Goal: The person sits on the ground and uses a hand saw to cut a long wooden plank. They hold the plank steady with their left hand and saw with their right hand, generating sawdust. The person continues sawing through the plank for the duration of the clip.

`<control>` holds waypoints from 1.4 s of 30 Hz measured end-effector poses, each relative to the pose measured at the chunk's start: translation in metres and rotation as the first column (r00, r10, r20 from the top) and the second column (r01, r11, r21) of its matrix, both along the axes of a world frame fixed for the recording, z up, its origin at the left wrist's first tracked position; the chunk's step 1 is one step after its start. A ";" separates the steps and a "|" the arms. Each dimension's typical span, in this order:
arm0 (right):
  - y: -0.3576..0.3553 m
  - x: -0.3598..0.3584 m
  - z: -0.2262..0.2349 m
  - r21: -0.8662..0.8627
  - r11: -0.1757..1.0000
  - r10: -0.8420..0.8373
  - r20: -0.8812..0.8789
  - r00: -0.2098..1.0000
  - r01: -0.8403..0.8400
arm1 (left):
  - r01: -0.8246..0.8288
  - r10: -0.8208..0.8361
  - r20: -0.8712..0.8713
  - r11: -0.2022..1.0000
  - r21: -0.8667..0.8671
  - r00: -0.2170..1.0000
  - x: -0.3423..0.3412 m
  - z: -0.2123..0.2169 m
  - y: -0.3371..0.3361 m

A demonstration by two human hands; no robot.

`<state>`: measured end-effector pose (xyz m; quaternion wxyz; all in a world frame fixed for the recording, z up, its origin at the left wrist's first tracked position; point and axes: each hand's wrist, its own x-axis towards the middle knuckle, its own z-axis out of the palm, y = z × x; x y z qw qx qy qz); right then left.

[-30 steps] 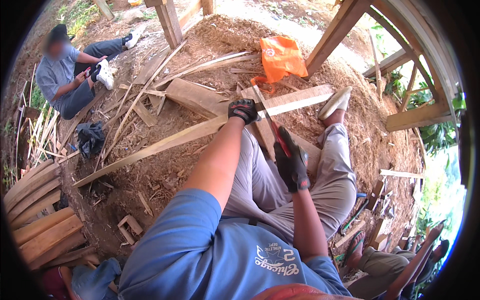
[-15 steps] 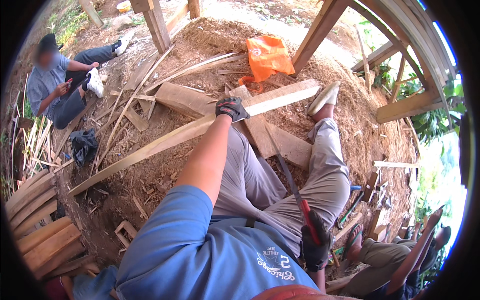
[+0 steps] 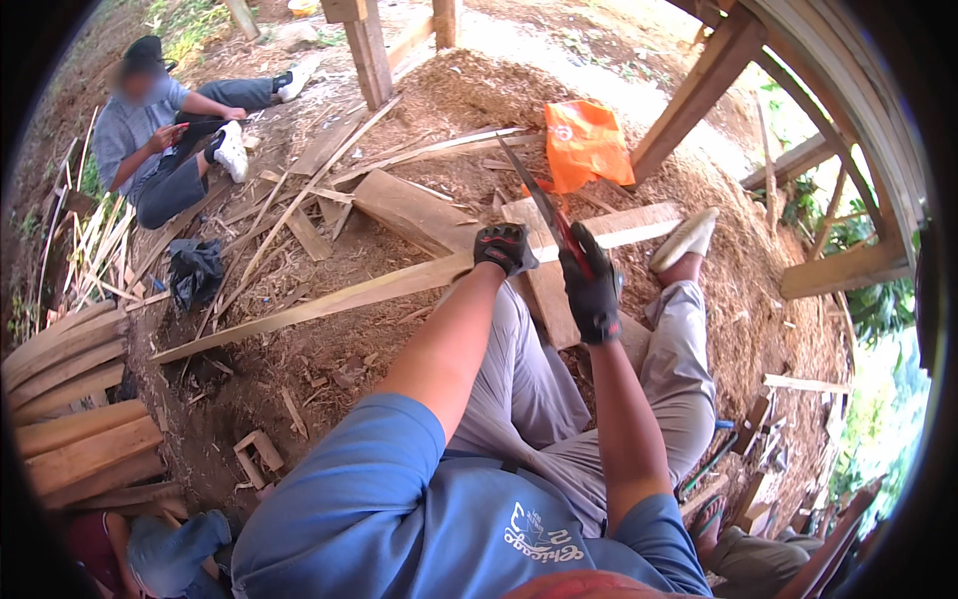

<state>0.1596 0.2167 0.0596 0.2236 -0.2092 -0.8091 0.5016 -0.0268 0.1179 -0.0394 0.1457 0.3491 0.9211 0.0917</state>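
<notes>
A long pale timber (image 3: pixel 344 296) slants across in front of me, over other boards, its far right end close to my shoe. My left hand (image 3: pixel 504 250), in a black glove, is closed over its upper edge near the middle. Just right of it, my right hand (image 3: pixel 591 285), also gloved, grips the red handle of a hand saw (image 3: pixel 532 190). Its dark, tapering blade points up and away to the left, raised above the timber; its teeth are too small to make out. Below the timber lies a wide board (image 3: pixel 555 304) between my legs.
An orange bag (image 3: pixel 584 145) lies beyond the timber. Thick wooden posts (image 3: pixel 699 95) stand at far right. A seated person (image 3: pixel 150 140) is at far left, near a black plastic bag (image 3: pixel 193 270). Stacked boards (image 3: pixel 85 449) lie at left; other people sit at both lower corners.
My right hand has come up from beside my hip to the timber, swinging the saw blade up and forward. My left hand stays on the timber. The view has shifted slightly.
</notes>
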 end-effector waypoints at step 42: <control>-0.104 0.308 0.073 0.178 0.975 -0.185 0.345 0.920 0.130 | -0.004 0.013 0.097 0.996 -0.089 0.995 -0.003 0.020 0.008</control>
